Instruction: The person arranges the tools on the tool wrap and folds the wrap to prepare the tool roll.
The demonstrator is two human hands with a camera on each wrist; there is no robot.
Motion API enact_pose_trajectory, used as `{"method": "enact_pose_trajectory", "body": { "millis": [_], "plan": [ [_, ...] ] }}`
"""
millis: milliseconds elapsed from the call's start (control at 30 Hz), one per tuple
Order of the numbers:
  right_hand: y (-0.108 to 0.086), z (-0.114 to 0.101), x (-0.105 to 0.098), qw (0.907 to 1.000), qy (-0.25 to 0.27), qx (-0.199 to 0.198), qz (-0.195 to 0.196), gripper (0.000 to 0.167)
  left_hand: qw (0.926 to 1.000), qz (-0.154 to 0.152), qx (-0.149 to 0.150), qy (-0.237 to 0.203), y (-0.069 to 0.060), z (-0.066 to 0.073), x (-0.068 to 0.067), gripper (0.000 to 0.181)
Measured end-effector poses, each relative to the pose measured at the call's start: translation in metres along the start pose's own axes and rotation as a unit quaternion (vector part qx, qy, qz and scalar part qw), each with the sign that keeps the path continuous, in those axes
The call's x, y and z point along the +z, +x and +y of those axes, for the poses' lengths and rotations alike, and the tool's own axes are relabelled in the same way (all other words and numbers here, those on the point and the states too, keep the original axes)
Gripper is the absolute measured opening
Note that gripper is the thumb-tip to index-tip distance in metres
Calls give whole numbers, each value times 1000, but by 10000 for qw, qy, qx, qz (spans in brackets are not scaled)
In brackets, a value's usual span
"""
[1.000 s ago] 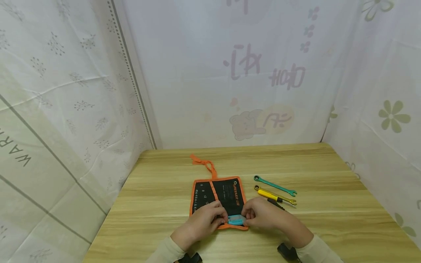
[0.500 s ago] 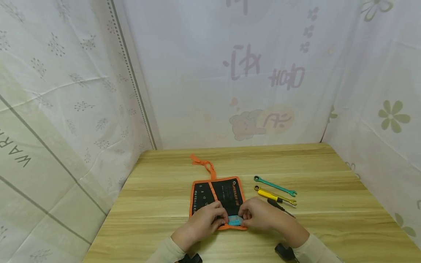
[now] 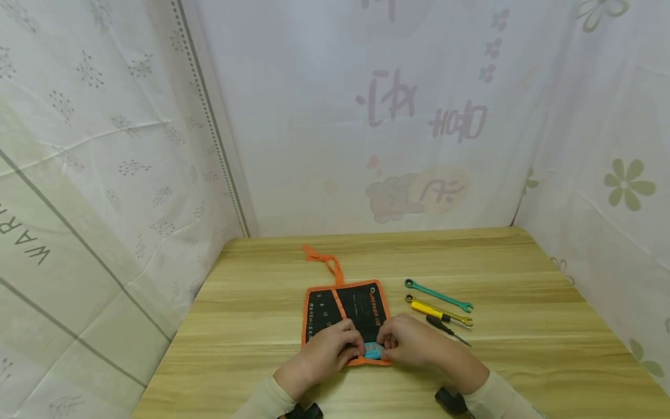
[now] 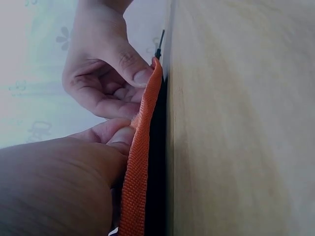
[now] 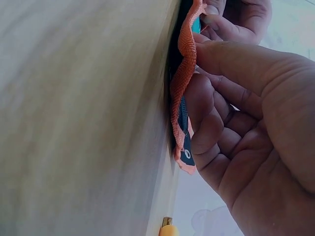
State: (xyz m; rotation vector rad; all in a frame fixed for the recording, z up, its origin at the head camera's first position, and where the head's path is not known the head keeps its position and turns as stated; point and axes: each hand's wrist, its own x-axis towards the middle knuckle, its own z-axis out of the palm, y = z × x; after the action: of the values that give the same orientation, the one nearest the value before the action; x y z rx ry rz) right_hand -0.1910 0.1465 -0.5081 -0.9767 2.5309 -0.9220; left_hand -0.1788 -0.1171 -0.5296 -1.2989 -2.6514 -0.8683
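A black tool pouch (image 3: 366,311) with orange trim lies flat on the wooden table. At its near right corner sits a light-blue utility knife (image 3: 372,350), partly covered by the fingers of both hands. My left hand (image 3: 325,355) pinches the pouch's orange edge (image 4: 142,142) beside the knife's left end. The right hand (image 3: 416,343) pinches the knife's right end with thumb and index finger, close to the trim. In the right wrist view, the raised orange binding (image 5: 184,73) runs along the fingers and hides most of the knife.
Right of the pouch lie a green wrench (image 3: 438,295), a yellow wrench (image 3: 463,320), a yellow-handled screwdriver (image 3: 426,309) and a black screwdriver (image 3: 439,325). An orange tie strap (image 3: 330,265) stretches behind the pouch. Printed curtains (image 3: 314,128) surround the table.
My right hand has shifted slightly left, and less of the light-blue utility knife shows. More of the black screwdriver is uncovered. The left hand has stayed nearly still.
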Motion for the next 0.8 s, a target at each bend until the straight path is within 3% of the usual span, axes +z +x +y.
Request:
{"method": "enact_pose_trajectory", "body": {
  "millis": [800],
  "plan": [
    [-2, 4, -1, 9994, 289, 171, 5, 9, 9995, -146, -232, -165, 2, 6, -10, 12]
  ]
}}
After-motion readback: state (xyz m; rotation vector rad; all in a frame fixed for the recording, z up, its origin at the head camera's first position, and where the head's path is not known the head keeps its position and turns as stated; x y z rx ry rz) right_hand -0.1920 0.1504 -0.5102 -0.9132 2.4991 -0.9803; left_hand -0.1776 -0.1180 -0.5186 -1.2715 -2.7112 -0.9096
